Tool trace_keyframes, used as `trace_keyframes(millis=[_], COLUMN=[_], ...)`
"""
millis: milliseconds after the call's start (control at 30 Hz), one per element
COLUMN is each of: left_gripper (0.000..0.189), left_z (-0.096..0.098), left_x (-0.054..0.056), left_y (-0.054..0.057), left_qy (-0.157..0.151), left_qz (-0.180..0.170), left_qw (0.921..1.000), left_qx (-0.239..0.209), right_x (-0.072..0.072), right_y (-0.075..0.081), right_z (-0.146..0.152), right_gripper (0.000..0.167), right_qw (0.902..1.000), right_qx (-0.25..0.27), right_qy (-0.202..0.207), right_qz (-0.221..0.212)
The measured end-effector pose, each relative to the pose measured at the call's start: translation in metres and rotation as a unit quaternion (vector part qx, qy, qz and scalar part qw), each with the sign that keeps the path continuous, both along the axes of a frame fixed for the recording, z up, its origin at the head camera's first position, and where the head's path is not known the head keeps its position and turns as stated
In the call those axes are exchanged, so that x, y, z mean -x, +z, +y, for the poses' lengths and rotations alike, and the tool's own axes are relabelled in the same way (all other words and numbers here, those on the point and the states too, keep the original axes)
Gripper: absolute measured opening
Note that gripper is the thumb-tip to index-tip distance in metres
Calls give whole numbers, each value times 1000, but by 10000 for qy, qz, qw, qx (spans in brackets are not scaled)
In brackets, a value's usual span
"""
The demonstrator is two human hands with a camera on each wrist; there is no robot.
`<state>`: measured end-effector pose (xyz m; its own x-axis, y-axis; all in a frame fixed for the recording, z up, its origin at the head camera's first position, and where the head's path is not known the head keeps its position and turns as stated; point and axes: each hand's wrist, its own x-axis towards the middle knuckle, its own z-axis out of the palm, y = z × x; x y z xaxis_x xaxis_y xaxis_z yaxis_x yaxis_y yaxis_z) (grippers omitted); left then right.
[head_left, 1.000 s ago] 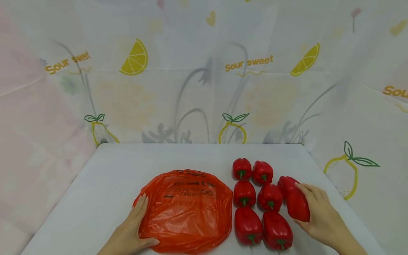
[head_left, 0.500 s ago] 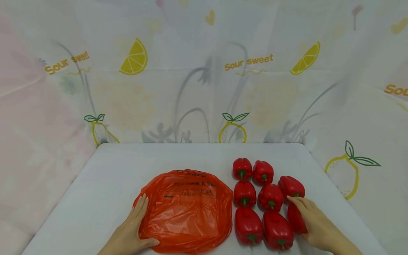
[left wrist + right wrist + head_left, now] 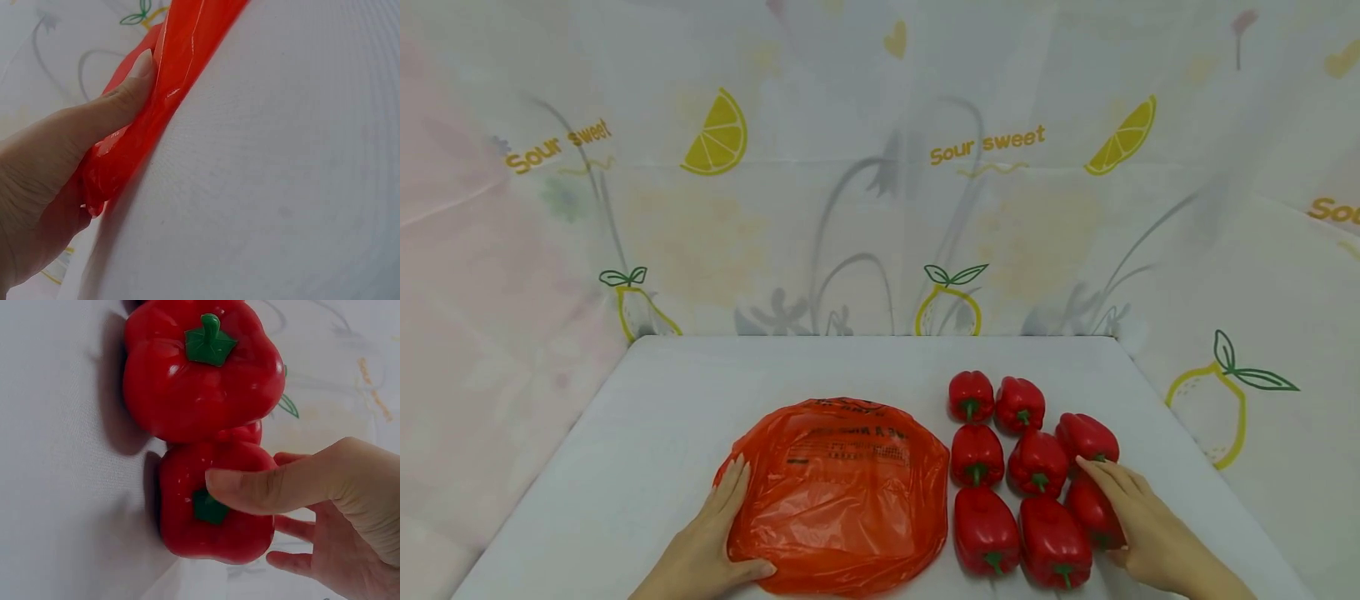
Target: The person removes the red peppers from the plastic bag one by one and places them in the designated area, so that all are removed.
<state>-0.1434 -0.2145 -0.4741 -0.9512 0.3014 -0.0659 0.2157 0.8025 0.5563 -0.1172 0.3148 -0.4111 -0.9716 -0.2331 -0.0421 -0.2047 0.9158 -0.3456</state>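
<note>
An orange-red plastic bag (image 3: 842, 500) with dark print lies flat and crinkled on the white table (image 3: 790, 367) in the head view. My left hand (image 3: 707, 525) rests on the bag's left edge, fingers straight and thumb along its near side. In the left wrist view the thumb (image 3: 119, 103) lies against the bag's folded edge. My right hand (image 3: 1142, 525) spans a red bell pepper (image 3: 1090, 504) at the right. The right wrist view shows the thumb (image 3: 262, 487) over its green stem, with the other fingers on the far side, partly hidden behind the pepper.
Several more red bell peppers stand close together in rows between the bag and the right hand, among them a front one (image 3: 1054, 546) and a back one (image 3: 970, 397). Behind the table hangs a lemon-printed cloth (image 3: 820, 167).
The right hand has brought its bell pepper down toward the front right of the group, then turned it and shifted it slightly left, so its stem shows. Left hand and bag stay put.
</note>
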Motion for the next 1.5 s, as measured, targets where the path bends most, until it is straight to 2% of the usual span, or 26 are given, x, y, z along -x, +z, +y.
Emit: trace_keyframes(millis=[167,267,367,500,667,800,933,1033,1333,1433,1500], left_gripper=[129,129,129,127,127,125,120,119,118,117,116], left_z=[-1,-1,-1,-1,1,1,1,2,6,7,8], left_x=[-1,-1,-1,-1,-2,-3,-3,-3,-4,-4,-5], left_y=[0,0,1,3,5,6,6,6,9,8,8], left_qy=[-4,22,-30,-90,-99,-103,-114,-115,-107,-153,-153], left_qz=[37,62,154,206,145,222,343,364,419,447,453], left_qw=[10000,10000,9999,9997,9998,9997,9993,9992,9990,9989,9988], left_qx=[-16,-11,-20,-27,-63,-83,-70,-75,-86,-76,-37], right_x=[-3,-3,-2,0,2,4,6,7,18,25,31], right_y=[6,12,20,30,37,42,47,50,65,70,73], right_z=[-4,-10,-18,-30,-42,-53,-65,-73,-116,-132,-142], right_gripper=[105,105,106,105,96,76,55,47,50,58,65], right_qw=[9994,9966,9920,9871,9852,9838,9901,9942,9899,9829,9748], right_qx=[124,141,4,-154,-8,146,112,105,168,224,229], right_qy=[76,248,426,588,682,680,532,502,839,1079,1273], right_qz=[310,769,1191,1481,1571,1650,1297,949,1132,1477,1817])
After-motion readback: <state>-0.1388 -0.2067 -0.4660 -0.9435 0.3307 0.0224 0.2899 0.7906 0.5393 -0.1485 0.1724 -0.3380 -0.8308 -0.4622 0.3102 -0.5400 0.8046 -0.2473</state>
